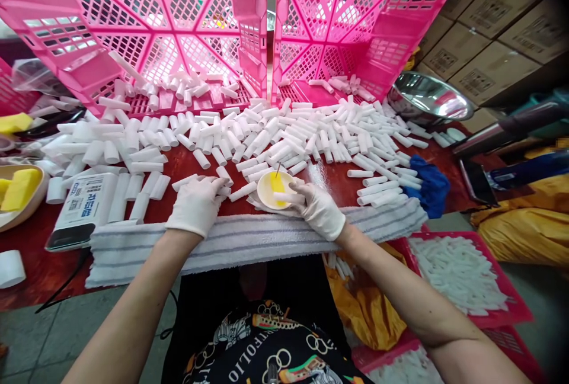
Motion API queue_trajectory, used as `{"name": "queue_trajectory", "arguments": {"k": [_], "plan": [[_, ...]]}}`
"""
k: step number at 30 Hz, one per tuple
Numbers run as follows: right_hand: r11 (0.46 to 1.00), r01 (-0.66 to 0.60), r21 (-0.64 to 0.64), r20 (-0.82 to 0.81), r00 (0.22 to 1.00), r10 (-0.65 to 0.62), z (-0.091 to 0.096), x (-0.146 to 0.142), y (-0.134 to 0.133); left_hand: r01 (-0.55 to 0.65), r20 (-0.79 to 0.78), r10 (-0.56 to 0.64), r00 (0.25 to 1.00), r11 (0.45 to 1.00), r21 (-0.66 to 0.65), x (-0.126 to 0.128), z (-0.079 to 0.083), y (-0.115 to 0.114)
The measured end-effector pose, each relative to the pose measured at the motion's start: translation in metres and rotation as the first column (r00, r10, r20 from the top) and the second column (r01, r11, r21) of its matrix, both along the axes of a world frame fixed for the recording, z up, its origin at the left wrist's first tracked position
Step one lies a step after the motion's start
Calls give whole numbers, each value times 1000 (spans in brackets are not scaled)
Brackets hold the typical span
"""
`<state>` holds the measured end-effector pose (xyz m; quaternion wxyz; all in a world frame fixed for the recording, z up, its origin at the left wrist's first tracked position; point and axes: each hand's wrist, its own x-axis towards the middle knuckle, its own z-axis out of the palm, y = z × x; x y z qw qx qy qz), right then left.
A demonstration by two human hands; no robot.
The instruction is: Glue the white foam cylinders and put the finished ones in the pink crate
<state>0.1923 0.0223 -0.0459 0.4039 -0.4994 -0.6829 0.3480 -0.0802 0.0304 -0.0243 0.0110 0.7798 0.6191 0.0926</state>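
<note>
The white tube [288,198] lies to the left of the gloved right hand [320,209], its right end pinched in the fingertips, which stand narrow around it. Its long axis runs nearly parallel to the near edge of the red surface [338,191], so the free end points left, reaching across the near side of a shallow cream dish [264,194]. Within that dish sits a yellow block [276,182] with a thin dark pin standing up from it, and the tube's free end overlaps the block's near part; whether the two touch, I cannot tell

The right hand is clearly the nearer one to the dish. The gloved left hand [194,205] rests farther left, just behind the striped towel [146,248] that covers the near edge, its fingers curled and pointing right among loose tubes; whether they close on one is hidden. Between that hand and the dish lies a loose tube [243,191], slanted, its far end angled towards the dish

Beyond both hands, a heap of tubes [284,135] spreads at mixed angles towards the far edge, where pink crates [258,34] stand; near the right end bunches a blue cloth [429,185]
</note>
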Motion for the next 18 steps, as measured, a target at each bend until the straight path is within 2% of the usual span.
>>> {"name": "queue_trajectory", "arguments": {"k": [6,8,10,11,12,14,15,16,17,18], "plan": [[1000,-5,-8,-8,1000,5,0,-2,-6,-170,-26,170,985,985,-16,0,-1,-3],[1000,24,18,-11,1000,-24,3,-1,-12,-217,72,218,973,976,-16,0,1,-6],[997,62,52,-41,997,-60,8,2,-20,-238,301,235,924,971,-29,3,5,-11],[995,90,46,-75,993,-86,11,3,-24,-240,463,239,854,969,-59,6,7,-14],[993,116,15,-122,986,-113,14,4,-29,-225,631,243,737,968,-110,11,10,-17],[982,146,-119,-253,952,-172,21,5,-36,-118,881,272,388,962,-245,23,15,-23],[969,139,-204,-321,925,-200,25,4,-38,-38,932,303,202,953,-301,31,17,-26],[953,113,-280,-384,897,-219,27,2,-40,43,940,336,48,940,-339,38,19,-29],[939,73,-336,-442,868,-226,29,0,-42,112,929,364,-62,928,-356,46,20,-33],[925,35,-378,-489,841,-231,30,-2,-43,160,914,382,-133,919,-361,53,21,-36]]}}
